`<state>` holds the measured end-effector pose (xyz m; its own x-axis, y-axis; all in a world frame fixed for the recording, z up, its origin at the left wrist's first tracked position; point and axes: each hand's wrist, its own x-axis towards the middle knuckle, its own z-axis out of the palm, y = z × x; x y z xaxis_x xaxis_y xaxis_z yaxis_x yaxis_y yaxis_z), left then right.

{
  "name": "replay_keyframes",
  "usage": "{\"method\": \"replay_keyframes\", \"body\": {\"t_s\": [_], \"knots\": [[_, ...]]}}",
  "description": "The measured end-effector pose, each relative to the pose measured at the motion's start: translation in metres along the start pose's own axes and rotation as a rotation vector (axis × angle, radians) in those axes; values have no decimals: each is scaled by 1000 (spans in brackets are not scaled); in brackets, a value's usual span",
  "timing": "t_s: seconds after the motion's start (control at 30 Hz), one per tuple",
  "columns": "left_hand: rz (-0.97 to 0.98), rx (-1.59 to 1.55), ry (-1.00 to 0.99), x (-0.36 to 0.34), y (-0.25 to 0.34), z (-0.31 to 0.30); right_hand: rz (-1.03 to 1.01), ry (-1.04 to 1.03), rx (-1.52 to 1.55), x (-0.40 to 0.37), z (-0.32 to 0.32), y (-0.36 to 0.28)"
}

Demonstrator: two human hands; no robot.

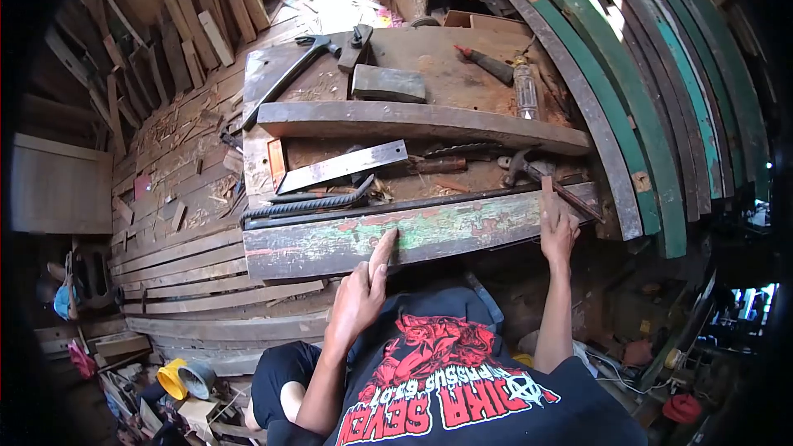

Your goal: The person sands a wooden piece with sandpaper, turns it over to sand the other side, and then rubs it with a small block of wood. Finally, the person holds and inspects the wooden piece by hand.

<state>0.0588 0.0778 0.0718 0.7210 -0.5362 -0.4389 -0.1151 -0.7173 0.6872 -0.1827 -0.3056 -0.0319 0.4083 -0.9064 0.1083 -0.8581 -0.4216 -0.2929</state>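
Observation:
My left hand touches the near long side of a board with peeling green and grey paint; its index finger is stretched out and nothing shows in it. Over the right part of that board is my right hand, index finger extended and the others partly bent, with no object visible in it. A claw hammer lies just beyond, its handle passing behind my right fingers. Behind the painted board lie a try square with a metal blade and orange-edged stock, and a bent ribbed steel bar.
A long plank crosses the workbench. Beyond it lie another claw hammer, a rectangular block and a clear-handled screwdriver. Curved green boards stand at the right. Offcuts and shavings litter the floor at left.

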Motion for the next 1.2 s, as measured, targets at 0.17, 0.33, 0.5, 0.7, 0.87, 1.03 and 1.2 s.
{"method": "replay_keyframes", "body": {"t_s": [0.17, 0.33, 0.5, 0.7, 0.87, 1.03, 1.2], "knots": [[-65, -26, -24, -3, -7, 18, -18, -67, 58, -1, -21, -22], [-43, -295, -35, 2, -40, 39, -12, -139, 477, -8, -29, -70], [-305, -793, -301, 0, -37, 35, 31, -712, 915, -37, -20, -152], [-509, -1200, -268, 5, -6, 35, 198, -1160, 1201, -72, -35, -222], [-525, -1627, -556, 13, -27, 41, 65, -1224, 1059, -91, -17, -231], [-640, -1698, -558, 9, -21, 46, -77, -1116, 946, -87, -13, -237], [-650, -1851, -618, 6, -14, 36, -215, -1050, 795, -86, -29, -252]]}}
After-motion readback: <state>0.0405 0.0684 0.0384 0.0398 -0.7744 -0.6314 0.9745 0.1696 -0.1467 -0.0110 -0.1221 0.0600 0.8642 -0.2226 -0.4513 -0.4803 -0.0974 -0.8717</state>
